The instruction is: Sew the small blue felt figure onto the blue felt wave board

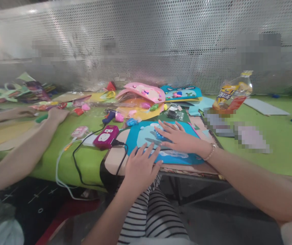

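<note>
A blue craft sheet (187, 157) with a light-blue shape and a whitish patch lies at the table's front edge. My left hand (142, 166) rests on its near left corner, fingers spread and holding nothing. Across the sheet's middle stretches my right hand (180, 137), its fingers apart. Those fingertips are at a blue piece with pale dots (160, 134), partly hidden beneath them; whether they press on it I cannot tell. A small light-blue ball (142, 128) sits on the sheet's upper left. Just behind lies a packet of blue clay (132, 122).
Left of the sheet are a magenta power bank (107, 136) with cables and a glue gun (109, 116). Pink (146, 91) and teal (183, 92) decorated crafts lie behind. A bottle (234, 92) stands right. A co-worker's hands (58, 114) work at the left.
</note>
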Demonstrator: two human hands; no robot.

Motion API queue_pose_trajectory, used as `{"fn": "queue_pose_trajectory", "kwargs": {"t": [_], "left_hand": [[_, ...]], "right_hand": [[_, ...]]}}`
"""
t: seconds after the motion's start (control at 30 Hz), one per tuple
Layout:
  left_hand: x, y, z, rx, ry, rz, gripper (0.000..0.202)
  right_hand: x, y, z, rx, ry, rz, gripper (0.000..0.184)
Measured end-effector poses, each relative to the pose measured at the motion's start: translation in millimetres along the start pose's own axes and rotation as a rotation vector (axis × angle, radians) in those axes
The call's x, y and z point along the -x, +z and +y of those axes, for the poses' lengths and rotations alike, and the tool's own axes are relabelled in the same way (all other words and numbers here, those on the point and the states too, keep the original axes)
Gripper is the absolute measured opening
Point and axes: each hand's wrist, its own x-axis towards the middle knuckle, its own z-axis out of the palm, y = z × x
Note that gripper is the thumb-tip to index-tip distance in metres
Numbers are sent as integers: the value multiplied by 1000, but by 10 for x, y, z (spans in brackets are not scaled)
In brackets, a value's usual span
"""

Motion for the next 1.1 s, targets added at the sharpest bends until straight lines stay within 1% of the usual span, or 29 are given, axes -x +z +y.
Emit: {"fn": "queue_pose_trajectory", "kwargs": {"t": [0.13, 0.23, 0.4, 0.6, 0.87, 1.1], "left_hand": [[14, 59, -2, -37, -50, 51, 57], [22, 77, -7, -59, -58, 43, 57], [23, 61, -8, -65, -44, 64, 58], [13, 67, 2, -67, -56, 58, 58], [20, 56, 11, -36, -54, 57, 54], [17, 52, 11, -31, -58, 50, 55]], "right_hand": [[-15, 12, -64, 18, 8, -20, 65], [-8, 7, -82, 17, 6, -15, 63], [-18, -17, -117, 24, -2, 34, 61], [-52, 17, -206, 25, 20, 36, 69], [-33, 27, -232, 30, 1, 29, 59], [-65, 67, -218, 58, 47, 75, 59]]}}
